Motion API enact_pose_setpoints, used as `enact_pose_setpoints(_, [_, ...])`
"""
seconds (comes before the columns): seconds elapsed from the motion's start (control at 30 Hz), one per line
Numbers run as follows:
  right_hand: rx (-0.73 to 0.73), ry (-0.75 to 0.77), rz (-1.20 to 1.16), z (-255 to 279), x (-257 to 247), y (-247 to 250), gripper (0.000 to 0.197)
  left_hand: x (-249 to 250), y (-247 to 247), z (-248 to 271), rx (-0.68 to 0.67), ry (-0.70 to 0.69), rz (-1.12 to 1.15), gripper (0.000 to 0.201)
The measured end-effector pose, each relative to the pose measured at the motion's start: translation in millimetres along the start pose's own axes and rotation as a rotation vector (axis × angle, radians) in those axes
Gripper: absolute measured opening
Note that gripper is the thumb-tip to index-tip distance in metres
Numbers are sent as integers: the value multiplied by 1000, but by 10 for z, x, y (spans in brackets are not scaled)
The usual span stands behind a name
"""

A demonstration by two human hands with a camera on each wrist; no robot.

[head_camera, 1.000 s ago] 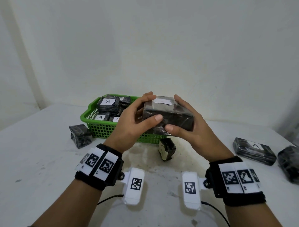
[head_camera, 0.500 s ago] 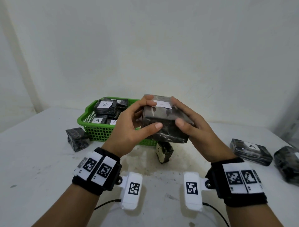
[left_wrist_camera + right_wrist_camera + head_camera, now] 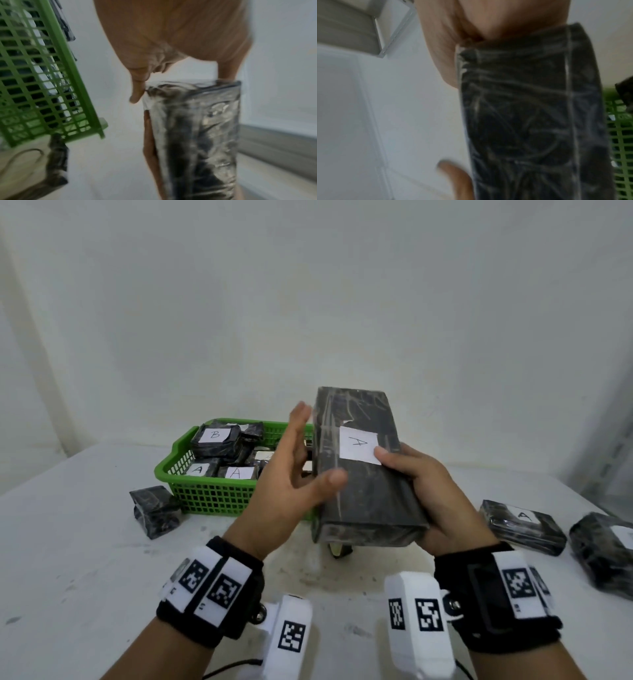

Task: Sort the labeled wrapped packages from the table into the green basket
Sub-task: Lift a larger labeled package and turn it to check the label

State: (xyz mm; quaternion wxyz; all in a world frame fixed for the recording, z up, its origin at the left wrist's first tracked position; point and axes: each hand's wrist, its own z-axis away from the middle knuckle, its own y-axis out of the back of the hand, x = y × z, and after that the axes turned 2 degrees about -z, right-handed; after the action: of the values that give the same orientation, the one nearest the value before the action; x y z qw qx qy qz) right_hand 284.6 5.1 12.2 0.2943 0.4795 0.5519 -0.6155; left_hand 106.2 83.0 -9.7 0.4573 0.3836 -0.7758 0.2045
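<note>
A long dark plastic-wrapped package (image 3: pixel 363 494) is held up above the table, its white label "A" (image 3: pixel 358 445) facing me. My right hand (image 3: pixel 411 474) grips it from the right, thumb on the label and fingers curled underneath. My left hand (image 3: pixel 308 453) is spread with straight fingers at the package's left side, and only the thumb touches its face. The green basket (image 3: pixel 212 498) stands behind and to the left. The left wrist view shows the package (image 3: pixel 197 135) beside the basket (image 3: pixel 42 81). The right wrist view shows the package (image 3: pixel 530 108) blurred.
Several labeled packages lie in the basket, among them a "B" (image 3: pixel 214 440) and an "A" (image 3: pixel 236 473). A small wrapped package (image 3: pixel 156 510) lies left of the basket. Another small one (image 3: pixel 339 549) sits under the held package. At the right lie an "A" package (image 3: pixel 522 525) and a further one (image 3: pixel 603 553).
The package has been tipped up and turned, so its label now faces me. My left hand has let go and spread its fingers. The right hand keeps hold.
</note>
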Motion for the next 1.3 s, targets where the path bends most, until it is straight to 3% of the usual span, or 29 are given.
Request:
enact_pose_setpoints(0.1, [-4, 158, 93, 25, 9, -53, 50, 39, -15, -74, 99, 110, -112, 126])
enact_pose_setpoints(0.2, [-28, 257, 155, 32, 7, -84, 68, 91, 3, -110, 140, 37, -145, 119])
enact_pose_setpoints(0.3, [-21, 317, 237, 47, -57, -110, 68, 126, 22, -136, 142, -51, -161, 116])
enact_pose_setpoints(0.4, [-38, 311, 285, 94, -158, -104, 54, 123, 34, -171, 153, -86, -186, 106])
enact_pose_setpoints(0.57, [-116, 186, 61, 171, -270, -69, 75, 181, 90, -215, 143, -150, -264, 93])
enact_pose_setpoints(0.67, [-126, 192, -41, 176, -272, -73, 68, 179, 116, -235, 143, -163, -388, 90])
enact_pose_setpoints(0.8, [-98, 233, -52, 172, -271, -71, 36, 150, 71, -208, 178, -221, -619, 95])
enact_pose_setpoints(0.87, [-97, 257, -55, 173, -267, -51, 44, 198, 33, -175, 108, -260, -657, 95])
enact_pose_setpoints(0.97, [-125, 350, 14, 138, -249, -20, 48, 313, 0, -142, -65, -135, -435, 110])
enact_pose_setpoints(1.07, [-153, 438, 111, 91, -191, -4, 49, 352, -32, -142, -38, 22, -265, 130])
enact_pose_setpoints(1.13, [-190, 425, 165, 86, -155, 8, 49, 339, -56, -132, -17, 6, -233, 114])
enact_pose_setpoints(1.2, [-213, 392, 233, 83, -132, 18, 61, 314, -69, -114, 19, -26, -201, 80])
enact_pose_setpoints(1.3, [-228, 340, 298, 54, -100, 15, 88, 237, -54, -93, 60, -58, -227, 74])
